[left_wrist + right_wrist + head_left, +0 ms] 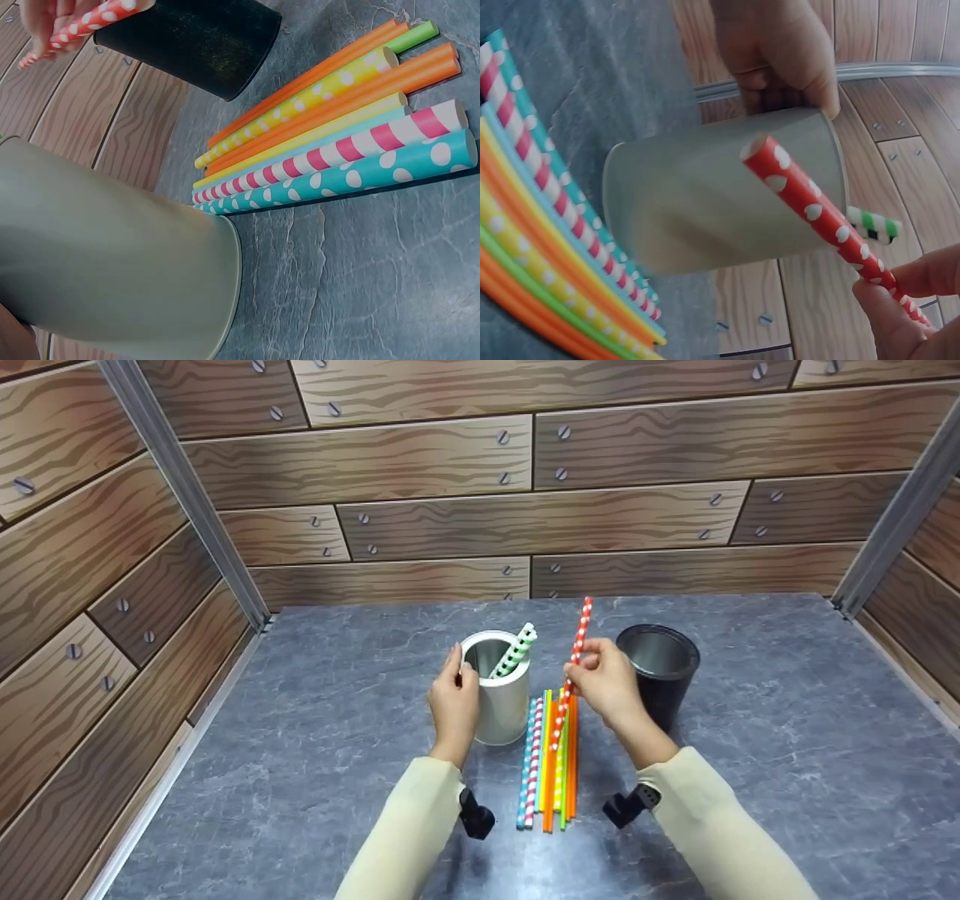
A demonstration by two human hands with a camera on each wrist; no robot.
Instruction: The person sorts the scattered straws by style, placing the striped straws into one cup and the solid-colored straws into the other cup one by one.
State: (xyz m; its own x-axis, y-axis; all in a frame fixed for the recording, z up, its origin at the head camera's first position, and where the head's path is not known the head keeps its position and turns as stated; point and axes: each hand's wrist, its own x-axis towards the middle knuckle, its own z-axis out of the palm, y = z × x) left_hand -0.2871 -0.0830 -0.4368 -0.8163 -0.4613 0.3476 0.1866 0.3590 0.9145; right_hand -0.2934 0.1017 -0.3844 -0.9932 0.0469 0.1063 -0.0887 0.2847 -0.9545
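Observation:
My left hand (pixel 454 705) grips the left side of a whitish-grey can (pixel 504 712), fingers at its rim. Inside that can lean green-and-white striped and black-and-white patterned straws (pixel 514 651). Between thumb and fingers, my right hand (pixel 609 682) pinches a red paper straw with white hearts (pixel 810 206). The red straw is held tilted above a row of colourful straws (pixel 330 112) on the table, apart from the can. That row has teal dotted, pink striped, light blue, yellow, orange and green ones, lying side by side.
A black can (pixel 661 675) stands open-topped behind my right hand, to the right of the straws. The grey marbled tabletop (pixel 337 697) meets wood-patterned walls (pixel 420 525) at the back and sides. Each wrist carries a black camera (pixel 475 814).

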